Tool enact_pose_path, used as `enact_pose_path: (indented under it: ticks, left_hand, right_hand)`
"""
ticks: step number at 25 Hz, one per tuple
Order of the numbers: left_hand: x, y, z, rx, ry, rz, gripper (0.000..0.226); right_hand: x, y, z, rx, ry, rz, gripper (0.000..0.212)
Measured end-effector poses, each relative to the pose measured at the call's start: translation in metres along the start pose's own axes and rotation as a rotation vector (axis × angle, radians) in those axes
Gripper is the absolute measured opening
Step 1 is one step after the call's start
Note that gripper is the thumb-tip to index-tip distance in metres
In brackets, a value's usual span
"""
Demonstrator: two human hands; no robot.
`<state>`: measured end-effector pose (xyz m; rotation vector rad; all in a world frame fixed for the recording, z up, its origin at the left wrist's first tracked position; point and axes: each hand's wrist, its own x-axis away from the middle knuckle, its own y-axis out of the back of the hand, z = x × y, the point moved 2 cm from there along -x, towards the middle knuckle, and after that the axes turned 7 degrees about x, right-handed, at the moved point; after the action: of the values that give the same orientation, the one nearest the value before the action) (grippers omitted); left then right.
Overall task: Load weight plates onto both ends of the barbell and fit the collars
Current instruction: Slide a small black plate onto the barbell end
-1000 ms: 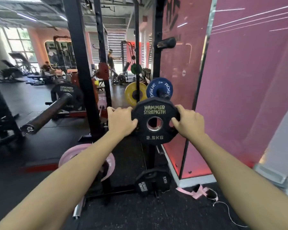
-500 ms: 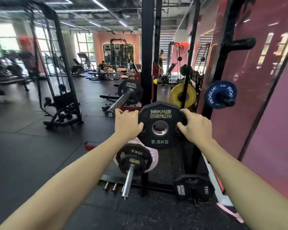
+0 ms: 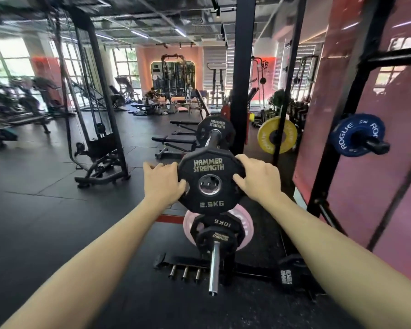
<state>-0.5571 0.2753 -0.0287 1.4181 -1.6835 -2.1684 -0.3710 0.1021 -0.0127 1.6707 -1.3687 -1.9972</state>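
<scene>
I hold a black 2.5 kg Hammer Strength plate point(image 3: 210, 180) upright in front of me. My left hand point(image 3: 163, 180) grips its left edge and my right hand point(image 3: 259, 178) grips its right edge. The barbell sleeve point(image 3: 212, 137) on the rack lies just behind the plate, roughly in line with its hole, and a black plate point(image 3: 203, 130) sits further along that sleeve. Whether the held plate touches the sleeve I cannot tell.
Below stands a low peg point(image 3: 214, 267) carrying a 10 kg plate point(image 3: 221, 227) and a pink plate point(image 3: 244, 225). A black rack upright point(image 3: 242, 74) rises ahead. A yellow plate point(image 3: 287, 135) and a blue Rogue plate point(image 3: 355, 134) hang at the right by the pink wall point(image 3: 377, 162).
My view has swung left from the storage pegs toward the racked barbell. Both hands carried the 2.5 kg plate with them, and its hole now lines up with the sleeve end.
</scene>
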Motion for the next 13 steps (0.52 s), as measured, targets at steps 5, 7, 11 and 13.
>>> enact_pose_path:
  ticks: [5, 7, 11, 13]
  left_hand:
    - [-0.026, -0.022, 0.023, 0.034, -0.012, 0.011, 0.02]
    - [-0.035, -0.033, 0.03, 0.051, -0.019, 0.014, 0.02]
    - [-0.051, -0.059, 0.04, 0.1, -0.024, 0.034, 0.02]
    - [-0.059, -0.07, 0.04, 0.111, -0.013, 0.046, 0.019]
  right_hand:
    - [-0.026, -0.02, 0.018, 0.039, -0.037, -0.001, 0.046]
    - [-0.032, -0.027, 0.021, 0.034, -0.056, 0.017, 0.045]
    - [-0.044, -0.041, 0.028, 0.041, -0.111, 0.04, 0.041]
    - [-0.047, -0.049, 0.03, 0.051, -0.148, 0.029, 0.04]
